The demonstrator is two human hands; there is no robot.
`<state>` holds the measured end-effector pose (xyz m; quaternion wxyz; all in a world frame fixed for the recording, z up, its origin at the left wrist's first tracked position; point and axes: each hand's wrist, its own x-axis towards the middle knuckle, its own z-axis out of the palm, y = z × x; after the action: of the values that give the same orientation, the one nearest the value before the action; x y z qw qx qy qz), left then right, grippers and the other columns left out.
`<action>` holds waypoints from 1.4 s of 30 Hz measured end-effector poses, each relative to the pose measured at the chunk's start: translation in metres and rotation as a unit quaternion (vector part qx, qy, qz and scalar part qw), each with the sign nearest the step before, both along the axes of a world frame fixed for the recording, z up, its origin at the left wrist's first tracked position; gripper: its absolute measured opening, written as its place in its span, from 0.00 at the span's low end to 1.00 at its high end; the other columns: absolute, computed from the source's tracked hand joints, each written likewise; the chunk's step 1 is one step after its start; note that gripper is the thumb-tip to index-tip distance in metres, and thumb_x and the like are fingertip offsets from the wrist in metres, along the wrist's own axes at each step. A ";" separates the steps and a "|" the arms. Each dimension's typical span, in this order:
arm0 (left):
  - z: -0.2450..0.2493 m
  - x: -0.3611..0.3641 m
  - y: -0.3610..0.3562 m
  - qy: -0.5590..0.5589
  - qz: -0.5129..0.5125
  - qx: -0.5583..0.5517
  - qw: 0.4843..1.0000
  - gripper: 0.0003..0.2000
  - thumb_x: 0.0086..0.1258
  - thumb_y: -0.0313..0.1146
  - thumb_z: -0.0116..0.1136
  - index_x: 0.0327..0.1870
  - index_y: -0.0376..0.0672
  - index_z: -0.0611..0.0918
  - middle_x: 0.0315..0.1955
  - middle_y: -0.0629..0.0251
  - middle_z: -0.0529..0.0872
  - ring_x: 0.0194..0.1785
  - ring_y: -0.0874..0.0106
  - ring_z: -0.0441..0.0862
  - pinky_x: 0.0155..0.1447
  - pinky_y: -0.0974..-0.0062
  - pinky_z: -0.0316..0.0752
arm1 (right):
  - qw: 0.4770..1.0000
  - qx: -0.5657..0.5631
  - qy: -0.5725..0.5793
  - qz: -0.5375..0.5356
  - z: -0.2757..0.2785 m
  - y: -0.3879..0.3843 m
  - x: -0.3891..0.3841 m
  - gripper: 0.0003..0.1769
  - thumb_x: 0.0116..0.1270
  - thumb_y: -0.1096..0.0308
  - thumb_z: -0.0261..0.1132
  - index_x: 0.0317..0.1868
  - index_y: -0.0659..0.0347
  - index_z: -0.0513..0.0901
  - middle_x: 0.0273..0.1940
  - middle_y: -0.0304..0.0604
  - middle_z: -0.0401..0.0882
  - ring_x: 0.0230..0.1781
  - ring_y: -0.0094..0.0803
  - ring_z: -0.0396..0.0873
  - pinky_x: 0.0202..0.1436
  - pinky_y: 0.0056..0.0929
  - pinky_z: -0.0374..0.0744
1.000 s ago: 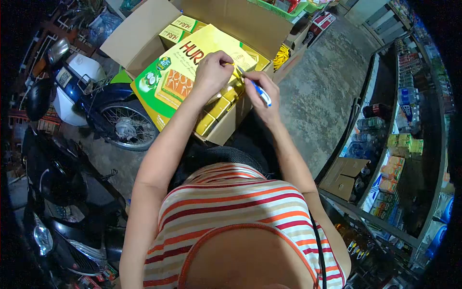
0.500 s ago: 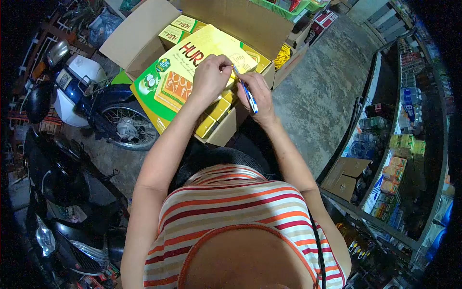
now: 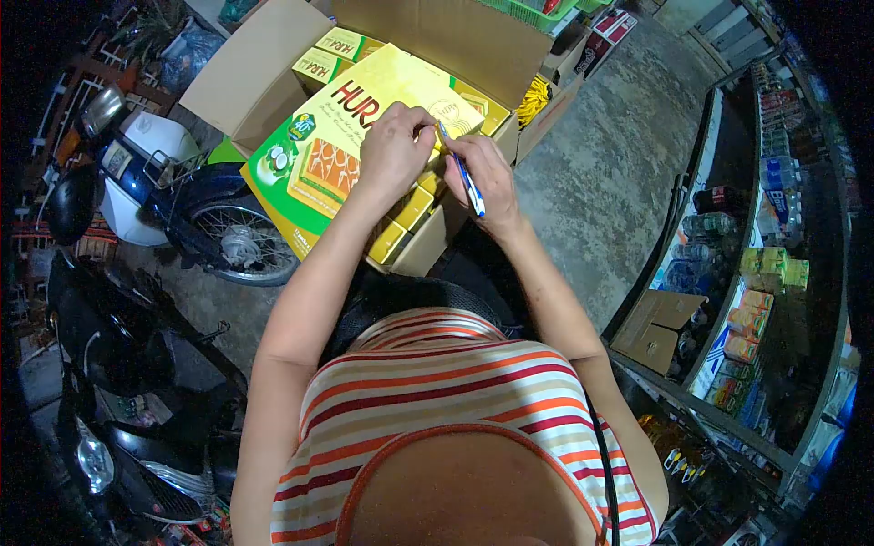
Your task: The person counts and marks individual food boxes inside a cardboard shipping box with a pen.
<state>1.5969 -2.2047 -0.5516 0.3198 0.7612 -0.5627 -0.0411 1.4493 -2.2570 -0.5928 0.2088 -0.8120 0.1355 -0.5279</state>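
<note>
A large yellow and green HURA cake box (image 3: 410, 77) lies tilted across the top of an open cardboard carton (image 3: 446, 36). My left hand (image 3: 393, 150) lies over the box's near right edge with its fingers curled against it; the fingertips are partly hidden. Beside it, my right hand (image 3: 492, 182) grips a slim blue-and-white pen (image 3: 469, 182), its tip pointing up and away, close to the left fingers at the box's edge. Smaller gold boxes (image 3: 390, 240) show in the carton beneath my hands. More HURA boxes (image 3: 319, 65) stand at its far left.
A motorbike wheel (image 3: 238, 244) is left of the carton, and a dark motorbike (image 3: 118, 337) stands nearer on that side. Concrete floor (image 3: 592, 173) runs along the right, beside shelves holding bottles (image 3: 778, 177) and small packs. A green basket (image 3: 533, 11) sits at the back.
The view has shifted slightly, so the box and carton appear a little further left. Both hands keep nearly the same grip and place, with the pen still at the box's edge.
</note>
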 end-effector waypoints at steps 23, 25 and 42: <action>-0.007 0.008 -0.004 0.040 -0.018 -0.016 0.999 0.09 0.62 0.33 0.59 0.38 0.40 0.85 0.33 0.55 0.83 0.36 0.61 0.82 0.44 0.67 0.76 | 0.995 0.043 0.075 0.048 0.007 -0.015 0.000 0.09 0.55 0.75 0.64 0.36 0.65 0.75 0.33 0.51 0.74 0.36 0.50 0.76 0.42 0.41 0.76; -0.007 0.009 -0.004 0.039 -0.020 -0.009 0.999 0.09 0.62 0.33 0.59 0.38 0.40 0.84 0.33 0.56 0.83 0.36 0.62 0.82 0.43 0.68 0.77 | 0.993 0.057 0.087 0.059 0.012 -0.016 -0.002 0.08 0.56 0.74 0.63 0.36 0.65 0.74 0.33 0.51 0.74 0.36 0.50 0.76 0.42 0.42 0.76; -0.005 0.013 -0.007 0.075 -0.030 0.008 0.997 0.07 0.60 0.29 0.59 0.36 0.37 0.84 0.32 0.55 0.84 0.37 0.67 0.83 0.44 0.72 0.78 | 0.945 0.112 0.235 0.198 0.036 -0.067 -0.019 0.13 0.64 0.63 0.59 0.41 0.65 0.78 0.35 0.49 0.79 0.37 0.43 0.80 0.43 0.36 0.77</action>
<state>1.6095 -2.2116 -0.5564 0.3536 0.7413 -0.5594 -0.1119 1.4308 -2.3235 -0.5564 0.3607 -0.8948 0.0756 -0.2521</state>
